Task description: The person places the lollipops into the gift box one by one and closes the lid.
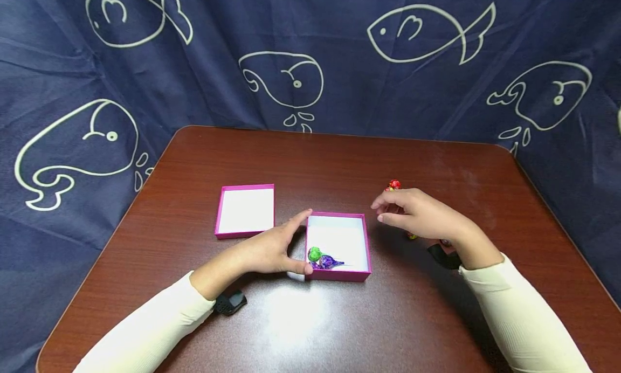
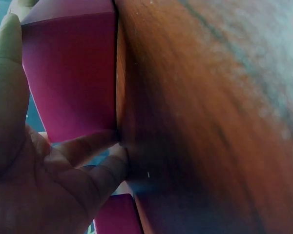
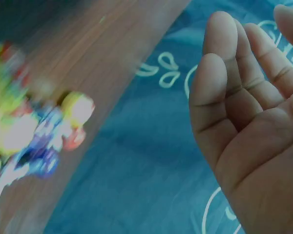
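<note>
A pink box with a white inside (image 1: pixel 339 238) stands on the table. My left hand (image 1: pixel 271 249) holds it by its left side, thumb at the near corner and forefinger at the far one. The left wrist view shows the box's pink wall (image 2: pixel 73 73) between thumb and fingers. Inside, at the near left, lie a green lollipop (image 1: pixel 315 254) and purple lollipops (image 1: pixel 328 262) in shiny wrappers. My right hand (image 1: pixel 417 214), fingers loosely bent and holding nothing, hovers right of the box. It partly hides more lollipops (image 1: pixel 394 184), seen blurred as a colourful bunch (image 3: pixel 44 129) in the right wrist view.
Left of the box lies a second shallow pink tray or lid (image 1: pixel 246 210) with a white inside. Dark wrist cameras are strapped on both wrists. A blue curtain (image 1: pixel 339 103) with fish and whale drawings hangs behind the brown table (image 1: pixel 315 157).
</note>
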The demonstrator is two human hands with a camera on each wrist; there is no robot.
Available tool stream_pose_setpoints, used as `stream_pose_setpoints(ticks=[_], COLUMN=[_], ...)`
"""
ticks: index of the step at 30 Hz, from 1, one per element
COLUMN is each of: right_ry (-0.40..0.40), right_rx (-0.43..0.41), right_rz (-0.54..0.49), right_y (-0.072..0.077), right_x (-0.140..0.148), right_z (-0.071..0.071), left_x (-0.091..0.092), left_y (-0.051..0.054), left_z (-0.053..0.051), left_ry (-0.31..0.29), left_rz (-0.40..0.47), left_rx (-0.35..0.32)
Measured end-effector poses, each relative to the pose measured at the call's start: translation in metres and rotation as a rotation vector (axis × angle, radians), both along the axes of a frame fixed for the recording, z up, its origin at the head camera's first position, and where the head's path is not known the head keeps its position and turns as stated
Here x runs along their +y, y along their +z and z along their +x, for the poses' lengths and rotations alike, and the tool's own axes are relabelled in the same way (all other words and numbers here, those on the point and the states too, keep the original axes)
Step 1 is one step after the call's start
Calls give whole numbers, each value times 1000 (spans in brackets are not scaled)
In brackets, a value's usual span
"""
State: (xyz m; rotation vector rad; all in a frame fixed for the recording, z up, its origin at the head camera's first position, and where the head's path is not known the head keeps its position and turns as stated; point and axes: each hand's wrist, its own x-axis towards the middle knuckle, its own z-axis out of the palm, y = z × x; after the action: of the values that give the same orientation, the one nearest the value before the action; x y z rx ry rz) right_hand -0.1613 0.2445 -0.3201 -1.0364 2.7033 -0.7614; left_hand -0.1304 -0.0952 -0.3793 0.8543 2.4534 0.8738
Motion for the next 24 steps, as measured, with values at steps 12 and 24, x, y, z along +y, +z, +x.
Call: stream_pose_setpoints(ticks=[12,24], right_ry=[-167,-231], right_rx=[29,-61], right_rz=[91,131], right_y=[-3,-20], right_x=[64,109], right_z=[20,32], left_x=[0,0], left_y=[0,-1], left_z=[0,0], left_ry=[1,-8], left_rz=[-12,-6], left_rx=[2,7])
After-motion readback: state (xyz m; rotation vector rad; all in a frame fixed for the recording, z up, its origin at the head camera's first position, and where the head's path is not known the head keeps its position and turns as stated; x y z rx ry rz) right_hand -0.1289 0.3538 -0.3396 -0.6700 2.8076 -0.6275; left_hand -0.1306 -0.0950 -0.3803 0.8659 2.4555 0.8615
